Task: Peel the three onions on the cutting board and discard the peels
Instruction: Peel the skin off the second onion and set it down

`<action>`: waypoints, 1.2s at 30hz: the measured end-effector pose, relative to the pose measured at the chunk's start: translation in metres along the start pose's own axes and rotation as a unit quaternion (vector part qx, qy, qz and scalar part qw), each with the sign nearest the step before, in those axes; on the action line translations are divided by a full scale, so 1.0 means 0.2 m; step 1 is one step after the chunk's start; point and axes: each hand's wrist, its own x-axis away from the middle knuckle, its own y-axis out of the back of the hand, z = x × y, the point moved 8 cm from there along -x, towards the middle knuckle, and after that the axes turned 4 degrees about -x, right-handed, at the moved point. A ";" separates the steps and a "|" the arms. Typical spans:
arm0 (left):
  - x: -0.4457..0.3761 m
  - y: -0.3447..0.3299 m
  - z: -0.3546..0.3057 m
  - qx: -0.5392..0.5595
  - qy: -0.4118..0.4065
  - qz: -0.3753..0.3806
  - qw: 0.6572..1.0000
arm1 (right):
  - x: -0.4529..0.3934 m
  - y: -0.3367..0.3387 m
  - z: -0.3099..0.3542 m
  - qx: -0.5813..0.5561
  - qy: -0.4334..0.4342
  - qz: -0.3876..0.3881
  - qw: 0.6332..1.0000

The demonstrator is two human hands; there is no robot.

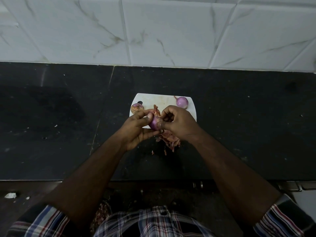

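Purple onion [153,123] held up over the near edge of the white cutting board [160,100], above the black counter [239,125]. Left hand [136,130] curled around it, thumb pressed on the side. Right hand [177,124] with fingers bent, pinching a strip of dry peel [156,111] at the top of the onion. Two more onions resting on the board: one at the far right corner [182,102], looking already clean and shiny; one at the left edge [136,107], seemingly with brown skin still on the lower part. Heap of loose peels [171,140] lying on the counter just beside the near edge of the board, under the right wrist.

To do this step well: keep the left grip firm but turn the onion little by little, pull the strip down toward the root and not sideways, so as to tear off long pieces. Drop each piece onto the same heap, for easy gathering and discarding later. Probably about half of the task done.
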 end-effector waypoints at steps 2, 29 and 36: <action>0.00 0.00 -0.01 -0.002 -0.003 -0.006 1.000 | -0.01 0.00 0.00 0.006 0.001 0.013 1.000; -0.04 -0.01 0.01 0.003 0.003 -0.058 0.998 | 0.04 0.04 0.02 0.011 0.080 -0.086 0.993; -0.04 0.00 -0.02 0.011 -0.018 -0.082 0.996 | 0.09 -0.06 -0.03 0.028 0.058 0.024 0.998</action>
